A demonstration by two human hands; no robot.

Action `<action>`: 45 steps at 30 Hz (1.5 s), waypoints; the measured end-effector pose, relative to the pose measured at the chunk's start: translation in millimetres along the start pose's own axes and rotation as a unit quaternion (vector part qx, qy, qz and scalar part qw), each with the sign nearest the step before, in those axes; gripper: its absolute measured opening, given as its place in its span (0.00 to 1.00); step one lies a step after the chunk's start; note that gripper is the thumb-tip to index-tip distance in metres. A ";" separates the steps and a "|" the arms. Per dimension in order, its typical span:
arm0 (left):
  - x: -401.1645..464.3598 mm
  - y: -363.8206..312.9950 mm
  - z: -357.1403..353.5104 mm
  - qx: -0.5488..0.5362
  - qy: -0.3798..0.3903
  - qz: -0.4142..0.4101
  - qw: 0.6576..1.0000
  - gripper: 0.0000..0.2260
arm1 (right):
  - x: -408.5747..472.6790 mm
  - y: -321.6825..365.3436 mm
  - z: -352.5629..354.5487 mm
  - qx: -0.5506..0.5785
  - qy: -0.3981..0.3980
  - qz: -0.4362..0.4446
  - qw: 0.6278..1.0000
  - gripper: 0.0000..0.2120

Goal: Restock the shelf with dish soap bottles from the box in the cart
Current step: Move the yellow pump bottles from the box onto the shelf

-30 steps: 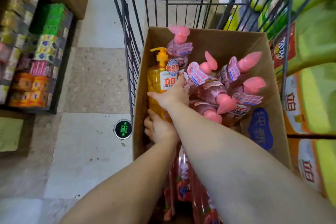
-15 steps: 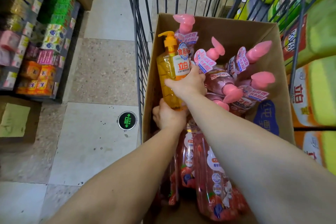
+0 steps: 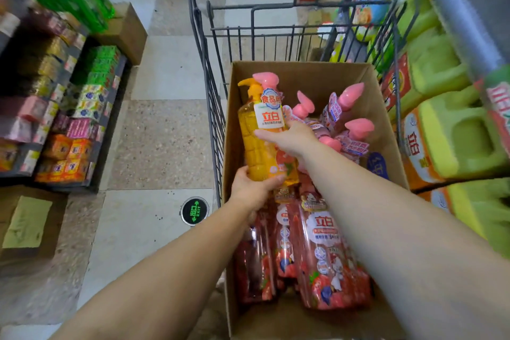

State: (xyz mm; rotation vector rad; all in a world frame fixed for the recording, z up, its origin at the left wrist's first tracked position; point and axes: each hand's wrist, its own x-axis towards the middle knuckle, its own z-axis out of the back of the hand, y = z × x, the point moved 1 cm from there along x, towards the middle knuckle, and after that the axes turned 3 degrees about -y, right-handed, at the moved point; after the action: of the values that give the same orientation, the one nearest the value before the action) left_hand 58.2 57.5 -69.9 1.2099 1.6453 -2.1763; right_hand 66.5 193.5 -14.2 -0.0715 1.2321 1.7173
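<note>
I'm mid-lift: my left hand (image 3: 249, 188) grips the orange bottle's (image 3: 258, 141) base, right hand (image 3: 291, 139) wraps its middle, above the box's (image 3: 303, 72) left side; next, carry it shelfward

Shop aisle: stocked shelves (image 3: 69, 107), wire cart (image 3: 209, 85), floor exit marker (image 3: 194, 211).

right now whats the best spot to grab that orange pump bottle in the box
Grip the orange pump bottle round its ribbed body, from the sides, not by the thin pump head. It stands nearly upright at the cardboard box's left wall; the left hand holds its base, the right hand the middle.
</note>
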 end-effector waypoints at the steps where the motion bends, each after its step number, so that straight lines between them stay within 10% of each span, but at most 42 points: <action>1: -5.7 -1.1 3.8 -0.013 0.021 0.011 1.000 0.31 | -5.0 0.9 5.2 0.007 0.015 0.010 1.000 0.23; 9: -51.0 -5.7 40.5 -0.029 0.175 -0.003 0.984 0.31 | -71.3 4.5 6.3 0.098 -0.027 0.040 0.994 0.27; 17: -107.7 -40.4 82.4 0.084 0.359 -0.099 0.924 0.35 | -209.0 -5.7 25.9 0.151 -0.236 0.083 0.956 0.38; 27: -297.3 -30.2 28.9 0.203 0.592 -0.248 0.740 0.28 | -464.8 -74.1 83.4 0.162 -0.490 0.089 0.852 0.49; 35: -531.4 107.3 28.4 0.257 0.720 -0.258 0.591 0.29 | -747.4 -178.8 45.8 0.169 -0.664 0.070 0.725 0.13; 45: -798.4 274.5 73.0 0.240 0.827 -0.239 0.448 0.31 | -1045.1 -271.4 -14.3 0.102 -0.792 -0.027 0.602 0.20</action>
State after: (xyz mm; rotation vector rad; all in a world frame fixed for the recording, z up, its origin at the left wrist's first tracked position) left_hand 702.6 -374.3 271.3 4.3193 1.5026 -0.9174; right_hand 795.6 -511.5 356.5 1.2787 -0.0271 0.8489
